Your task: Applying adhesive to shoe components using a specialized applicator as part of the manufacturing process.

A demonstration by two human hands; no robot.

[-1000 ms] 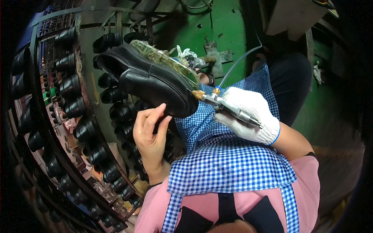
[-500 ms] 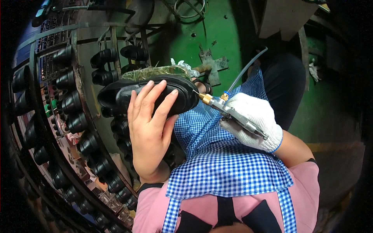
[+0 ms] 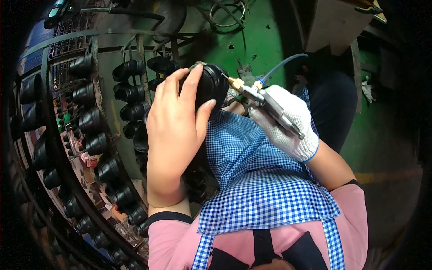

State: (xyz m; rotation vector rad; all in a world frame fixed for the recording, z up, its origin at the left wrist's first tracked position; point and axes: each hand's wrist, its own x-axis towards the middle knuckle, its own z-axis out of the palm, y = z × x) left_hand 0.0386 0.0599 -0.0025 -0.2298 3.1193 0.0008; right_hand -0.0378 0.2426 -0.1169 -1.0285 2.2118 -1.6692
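A black shoe (image 3: 212,86) is held up in front of me by my bare left hand (image 3: 177,110), whose fingers spread over its upper with the thumb at its near side. Its toe end faces right; much of the rest is hidden behind the hand. In a white knit glove, my right hand (image 3: 288,123) is wrapped round a small metal spray gun (image 3: 270,104). The gun's brass nozzle points left at the shoe's toe edge, very close to it; whether they touch I cannot tell. A clear bluish hose (image 3: 283,64) rises from the gun's blue fitting.
Metal racks (image 3: 60,130) filled with many black shoes stand on my left, close to my left arm. A pale box-like stand (image 3: 335,24) is at the far right. A coiled ring of tubing (image 3: 227,13) lies on the green floor (image 3: 261,38). A blue checked apron (image 3: 265,193) covers my lap.
The shoe has turned, so its toe now shows more end-on and less of its side is visible. My left hand has moved up with it; the gloved hand and spray gun have shifted up and left.
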